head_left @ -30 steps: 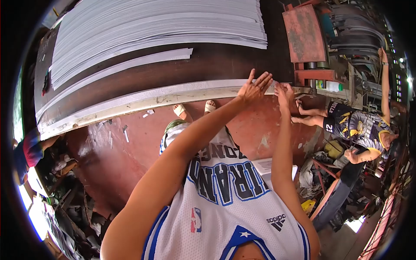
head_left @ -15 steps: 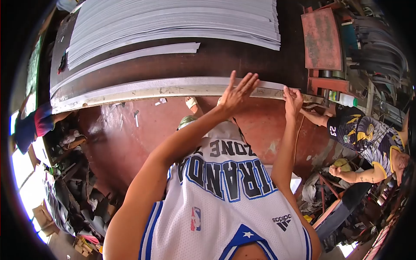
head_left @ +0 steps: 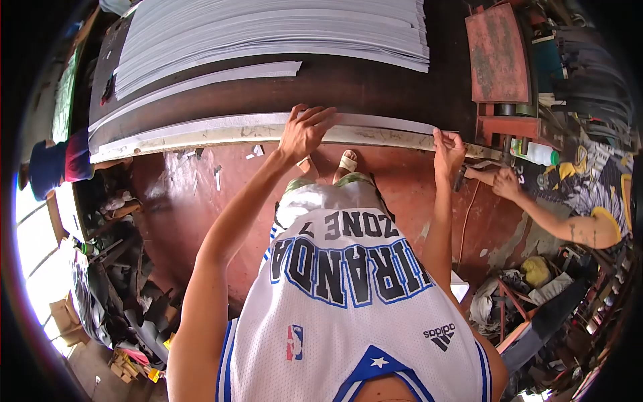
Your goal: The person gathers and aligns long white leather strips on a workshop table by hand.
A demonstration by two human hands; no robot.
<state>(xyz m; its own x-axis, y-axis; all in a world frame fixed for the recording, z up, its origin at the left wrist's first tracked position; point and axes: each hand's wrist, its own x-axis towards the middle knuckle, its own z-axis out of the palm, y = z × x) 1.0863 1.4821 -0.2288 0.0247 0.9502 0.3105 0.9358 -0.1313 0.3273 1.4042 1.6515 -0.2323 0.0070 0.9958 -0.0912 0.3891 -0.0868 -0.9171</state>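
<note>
A long white strip (head_left: 382, 121) lies along the near edge of the dark tabletop (head_left: 375, 90). My left hand (head_left: 305, 134) rests over the strip near its middle, palm down, fingers stretched out and slightly apart. At the strip's right end, my right hand (head_left: 450, 157) pinches the tip between thumb and forefinger. Beyond my hands, another loose white strip (head_left: 221, 75) lies in front of a thick stack of white strips (head_left: 268, 33).
A rusty red metal machine part (head_left: 497, 57) stands at the table's right end. One co-worker's arm (head_left: 562, 224) reaches in from the right; another person (head_left: 57, 167) is at the left. Scraps (head_left: 258, 151) lie on the red floor (head_left: 221, 221).
My left hand has slid left along the strip, while my right hand stays at its right end. The right co-worker's raised hand has come in toward the table.
</note>
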